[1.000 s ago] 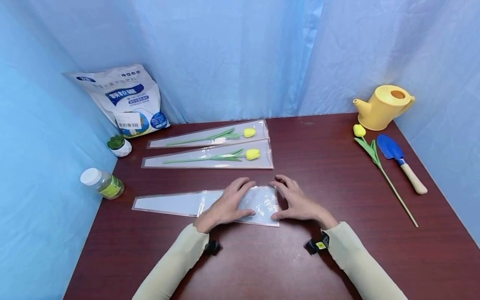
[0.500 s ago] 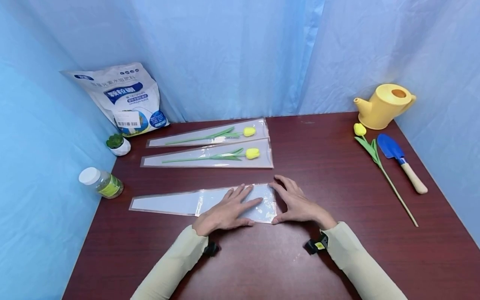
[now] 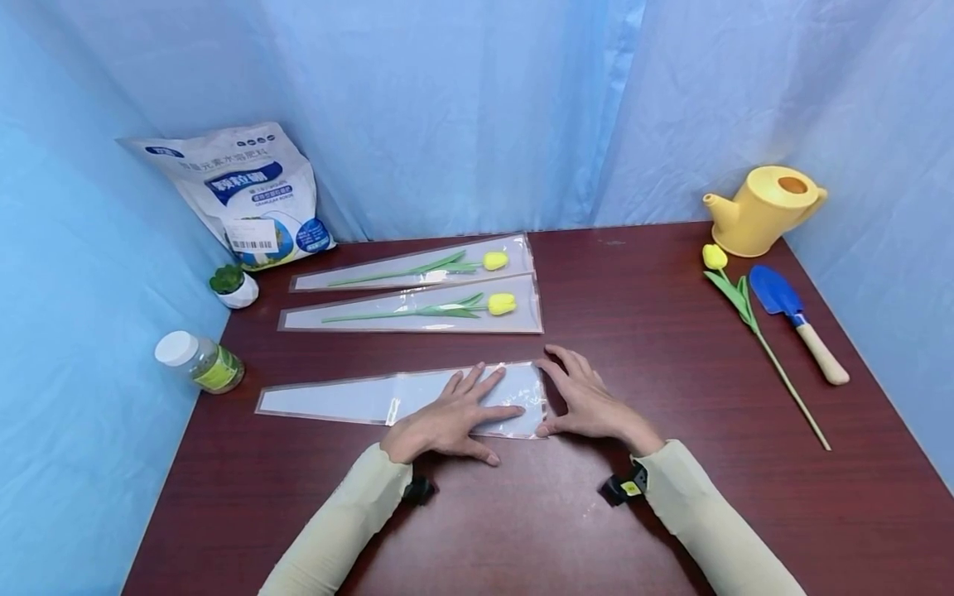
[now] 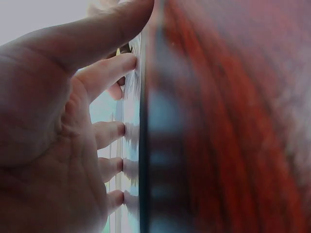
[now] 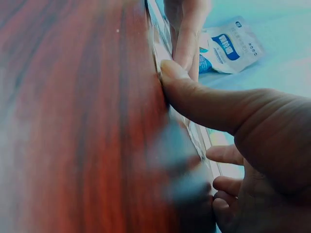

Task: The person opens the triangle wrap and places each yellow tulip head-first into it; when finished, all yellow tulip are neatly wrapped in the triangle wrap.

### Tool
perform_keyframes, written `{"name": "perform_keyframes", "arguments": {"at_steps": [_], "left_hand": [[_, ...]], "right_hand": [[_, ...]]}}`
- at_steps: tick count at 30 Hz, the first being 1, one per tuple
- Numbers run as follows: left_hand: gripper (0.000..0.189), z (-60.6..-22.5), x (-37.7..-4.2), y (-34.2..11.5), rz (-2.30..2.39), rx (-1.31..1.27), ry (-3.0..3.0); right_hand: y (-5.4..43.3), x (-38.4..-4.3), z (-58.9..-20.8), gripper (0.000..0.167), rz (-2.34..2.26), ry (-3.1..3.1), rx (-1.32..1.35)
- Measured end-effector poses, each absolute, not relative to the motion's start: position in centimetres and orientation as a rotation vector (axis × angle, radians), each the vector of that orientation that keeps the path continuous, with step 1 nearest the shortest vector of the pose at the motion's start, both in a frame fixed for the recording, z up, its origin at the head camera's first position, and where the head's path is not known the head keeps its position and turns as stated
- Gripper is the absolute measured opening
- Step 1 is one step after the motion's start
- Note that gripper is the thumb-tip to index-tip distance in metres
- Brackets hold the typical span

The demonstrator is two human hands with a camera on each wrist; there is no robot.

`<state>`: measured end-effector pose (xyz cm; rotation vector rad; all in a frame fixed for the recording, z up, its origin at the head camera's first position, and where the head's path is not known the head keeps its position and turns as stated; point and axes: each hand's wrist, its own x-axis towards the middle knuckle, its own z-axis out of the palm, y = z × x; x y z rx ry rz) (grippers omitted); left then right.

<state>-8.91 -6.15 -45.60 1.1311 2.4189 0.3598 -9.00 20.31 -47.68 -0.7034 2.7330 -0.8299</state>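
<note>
A long tapered clear sleeve with a pale backing (image 3: 328, 401) lies flat on the table, its narrow end at the left. My left hand (image 3: 450, 420) rests spread on its wide part, and in the left wrist view several fingertips (image 4: 114, 133) touch its surface. The left thumb extends past the near edge. My right hand (image 3: 592, 401) is at the wide right end, thumb and index finger apart near its two corners. In the right wrist view the right thumb (image 5: 194, 97) touches the sleeve's edge. No flower shows inside this sleeve.
Two similar sleeves (image 3: 358, 324), each holding a yellow tulip, lie behind. At right are a loose tulip (image 3: 775, 364), a blue trowel (image 3: 777, 291) and a yellow watering can (image 3: 760, 215). A bag (image 3: 246, 186), succulent pot (image 3: 237, 290) and jar (image 3: 201, 362) stand at left.
My left hand has come down onto the sleeve and spread, its thumb moving outward. The sleeve has shifted slightly left and away from me. The right hand stays at the wide end.
</note>
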Motion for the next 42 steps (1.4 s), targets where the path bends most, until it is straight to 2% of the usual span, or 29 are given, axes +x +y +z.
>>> {"name": "perform_keyframes", "arguments": {"at_steps": [16, 21, 29, 37, 42], "left_hand": [[0.073, -45.4, -11.2, -5.9, 0.391, 1.108, 2.43], [0.074, -45.2, -12.2, -5.5, 0.38, 1.072, 2.422], [0.075, -45.1, -13.1, -5.1, 0.356, 1.062, 2.435], [0.074, -45.3, -13.2, -4.8, 0.389, 1.065, 2.416], [0.073, -45.5, -13.2, -4.6, 0.398, 1.066, 2.421]], "right_hand": [[18.7, -10.5, -46.6, 0.102, -0.715, 2.948, -0.36], [18.4, -11.1, -45.9, 0.095, -0.72, 2.923, -0.222], [18.3, -12.0, -44.8, 0.08, -0.924, 2.789, -0.171], [19.3, -11.9, -44.3, 0.08, -1.148, 2.569, -0.012], [19.4, -12.1, -44.8, 0.075, -1.33, 2.472, 0.05]]}}
